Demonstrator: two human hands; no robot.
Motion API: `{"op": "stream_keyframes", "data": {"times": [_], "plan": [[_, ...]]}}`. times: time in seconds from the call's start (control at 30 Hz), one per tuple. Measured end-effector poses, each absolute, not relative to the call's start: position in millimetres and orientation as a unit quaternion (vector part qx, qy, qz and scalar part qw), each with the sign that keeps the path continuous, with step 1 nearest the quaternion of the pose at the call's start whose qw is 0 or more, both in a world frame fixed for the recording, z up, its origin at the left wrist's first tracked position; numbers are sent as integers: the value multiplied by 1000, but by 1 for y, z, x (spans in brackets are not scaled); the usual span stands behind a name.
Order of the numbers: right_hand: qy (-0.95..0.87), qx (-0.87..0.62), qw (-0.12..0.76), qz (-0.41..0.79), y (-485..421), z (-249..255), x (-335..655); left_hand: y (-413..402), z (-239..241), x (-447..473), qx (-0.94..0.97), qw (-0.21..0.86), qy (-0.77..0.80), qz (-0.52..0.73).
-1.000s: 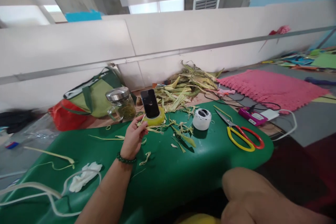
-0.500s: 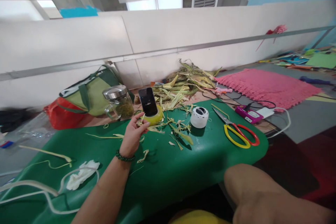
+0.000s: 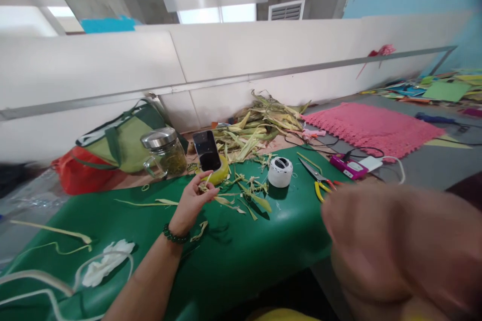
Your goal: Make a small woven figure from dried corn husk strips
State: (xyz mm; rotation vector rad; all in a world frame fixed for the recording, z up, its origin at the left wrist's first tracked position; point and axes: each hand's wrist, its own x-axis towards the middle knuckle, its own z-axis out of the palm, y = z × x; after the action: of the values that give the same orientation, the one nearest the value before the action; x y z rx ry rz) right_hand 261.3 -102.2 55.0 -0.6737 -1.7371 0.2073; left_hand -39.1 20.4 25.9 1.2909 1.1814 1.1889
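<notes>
My left hand (image 3: 190, 203), with a dark bead bracelet at the wrist, reaches over the green table top (image 3: 244, 256). Its fingertips are pinched on a thin pale leaf strip (image 3: 206, 186) among loose scraps. Just beyond the fingers a black phone (image 3: 206, 150) leans upright in a yellow tape roll (image 3: 220, 175). A large blurred skin-coloured shape, my right hand or arm (image 3: 395, 251), fills the lower right close to the camera. Its fingers cannot be made out.
A glass jar with a metal lid (image 3: 164, 153) stands left of the phone. A white twine spool (image 3: 279, 171) and yellow-handled scissors (image 3: 318, 180) lie to the right. Behind are a husk pile (image 3: 263, 123), a green bag (image 3: 116, 143), a pink mat (image 3: 369, 128) and a pink device (image 3: 344, 166).
The blurred shape at lower right has risen and grown, now hiding most of the scissors. My left hand stays by the yellow roll, fingers closing on the strip. The view shifted slightly.
</notes>
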Motion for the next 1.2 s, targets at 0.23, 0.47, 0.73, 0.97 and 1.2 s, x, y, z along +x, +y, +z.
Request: {"op": "stream_keyframes", "data": {"times": [0.23, 0.47, 0.73, 0.97, 1.2], "plan": [[-716, -628, 301, 43, 42, 36, 247, 20, 24, -39, 541, 496, 484, 477], [-705, -693, 143, 40, 51, 8, 283, 21, 24, -40, 543, 484, 494, 476], [-768, -611, 184, -57, 39, 34, 267, 18, 25, -38, 556, 489, 489, 461], [-773, -629, 53, 61, 71, 18, 183, 20, 22, -39, 539, 502, 489, 467], [-753, -639, 139, 77, 85, 23, 185, 18, 21, -38, 533, 531, 474, 457]]}}
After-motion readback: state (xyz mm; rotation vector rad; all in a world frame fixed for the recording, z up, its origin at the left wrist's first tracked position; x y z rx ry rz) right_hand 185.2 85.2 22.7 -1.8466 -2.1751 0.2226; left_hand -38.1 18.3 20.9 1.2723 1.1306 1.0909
